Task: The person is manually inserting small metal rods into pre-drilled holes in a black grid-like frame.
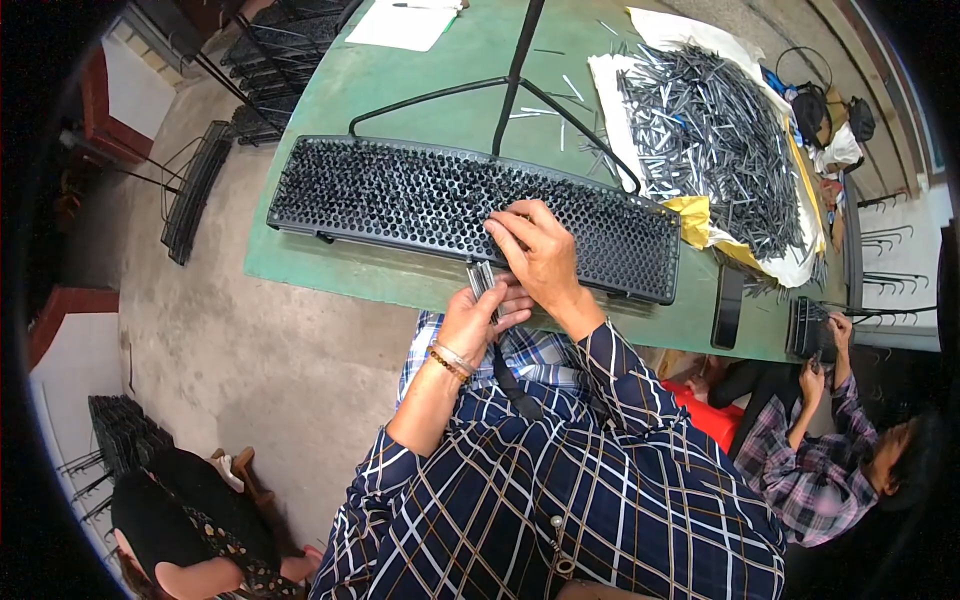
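A long black rack [610, 252] with rows of small holes lies across the green table in front of me. Many slim dark pieces stand upright in its left and middle part, while bare holes show at its right. My left hand [478, 318] is closed around a small bundle of slim dark grey strips [483, 280], just below the rack's near edge. Over the middle of the rack, my right hand [540, 255] has its thumb and fingertips pinched together low at the holes. Whatever lies between those fingertips is too small to make out.
A large heap of loose dark strips [700, 140] lies on a white and yellow sack at the right. A black metal frame [513, 80] rises behind the rack. A phone [728, 308] lies near the table edge. A co-worker [810, 450] sits at the right, another person [190, 520] lower left.
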The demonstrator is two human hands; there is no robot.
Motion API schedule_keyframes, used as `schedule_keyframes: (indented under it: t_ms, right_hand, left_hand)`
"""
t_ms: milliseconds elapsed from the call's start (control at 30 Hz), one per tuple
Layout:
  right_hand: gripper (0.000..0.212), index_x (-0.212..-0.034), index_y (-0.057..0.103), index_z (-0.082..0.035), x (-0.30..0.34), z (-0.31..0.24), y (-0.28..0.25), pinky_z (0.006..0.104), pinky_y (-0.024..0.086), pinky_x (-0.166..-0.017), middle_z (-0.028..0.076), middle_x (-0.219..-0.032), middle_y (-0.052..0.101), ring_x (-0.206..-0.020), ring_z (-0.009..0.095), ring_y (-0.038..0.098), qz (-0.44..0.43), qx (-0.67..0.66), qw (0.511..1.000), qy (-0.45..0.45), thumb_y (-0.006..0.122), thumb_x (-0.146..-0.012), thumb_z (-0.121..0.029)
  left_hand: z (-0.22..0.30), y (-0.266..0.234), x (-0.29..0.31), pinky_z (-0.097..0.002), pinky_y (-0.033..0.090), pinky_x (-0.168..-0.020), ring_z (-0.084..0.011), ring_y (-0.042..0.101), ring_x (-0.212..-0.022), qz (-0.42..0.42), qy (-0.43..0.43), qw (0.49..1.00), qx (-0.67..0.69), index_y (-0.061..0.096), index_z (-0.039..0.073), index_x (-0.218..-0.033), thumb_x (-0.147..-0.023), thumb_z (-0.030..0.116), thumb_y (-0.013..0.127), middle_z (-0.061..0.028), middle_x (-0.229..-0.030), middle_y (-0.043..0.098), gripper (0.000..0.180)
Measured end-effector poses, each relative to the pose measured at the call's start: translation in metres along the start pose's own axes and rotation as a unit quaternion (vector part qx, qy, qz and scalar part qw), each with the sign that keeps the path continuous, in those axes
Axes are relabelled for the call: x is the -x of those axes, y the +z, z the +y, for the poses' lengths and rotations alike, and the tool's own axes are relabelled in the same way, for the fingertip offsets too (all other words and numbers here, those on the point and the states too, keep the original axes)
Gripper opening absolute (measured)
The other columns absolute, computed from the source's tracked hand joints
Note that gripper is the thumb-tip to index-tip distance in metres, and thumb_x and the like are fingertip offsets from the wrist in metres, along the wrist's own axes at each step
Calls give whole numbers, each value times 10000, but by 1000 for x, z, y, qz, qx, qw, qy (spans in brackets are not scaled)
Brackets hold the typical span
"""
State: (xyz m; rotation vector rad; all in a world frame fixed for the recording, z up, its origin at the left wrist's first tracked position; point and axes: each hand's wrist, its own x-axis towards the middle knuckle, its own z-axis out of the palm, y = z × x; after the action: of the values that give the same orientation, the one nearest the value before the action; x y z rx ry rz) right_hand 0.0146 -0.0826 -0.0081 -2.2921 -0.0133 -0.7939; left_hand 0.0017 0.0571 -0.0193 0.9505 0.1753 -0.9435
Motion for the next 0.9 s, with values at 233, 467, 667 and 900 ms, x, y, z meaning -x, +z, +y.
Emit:
schedule_keyframes:
  t_ms: [233,467,667,900]
  right_hand:
    - [128,-880,681,-24,2,3,-1,306,498,-565,86,-848,617,-703,218,619,-2,26,999,-44,702,-772,-90]
    - [148,-902,676,-30,2,0,-1,322,498,-580,87,-867,600,-695,236,612,-1,4,1000,-9,693,-780,-112]
    - [121,-874,673,-30,-4,5,-3,306,500,-576,79,-863,593,-691,215,612,-41,-6,999,-16,694,-779,-102]
    - [96,-824,658,-22,-3,2,0,309,488,-559,85,-839,593,-658,220,602,-10,18,998,-56,699,-747,-62]
  left_hand:
    - [0,0,1,-356,534,-838,-258,628,-971,-1,-4,1000,-3,500,-51,-1169,-961,126,422,-177,-1066,613,284]
    - [-1,1,2,-353,534,-843,-254,628,-971,-4,-3,1000,-2,497,-56,-1168,-963,121,417,-179,-1064,613,283]
    - [2,3,3,-352,532,-854,-254,624,-976,-11,-8,1000,-5,489,-65,-1174,-961,112,415,-183,-1073,609,287]
    - [-4,0,-1,-357,534,-852,-271,616,-987,16,0,1000,19,460,-66,-1199,-960,105,413,-196,-1089,594,298]
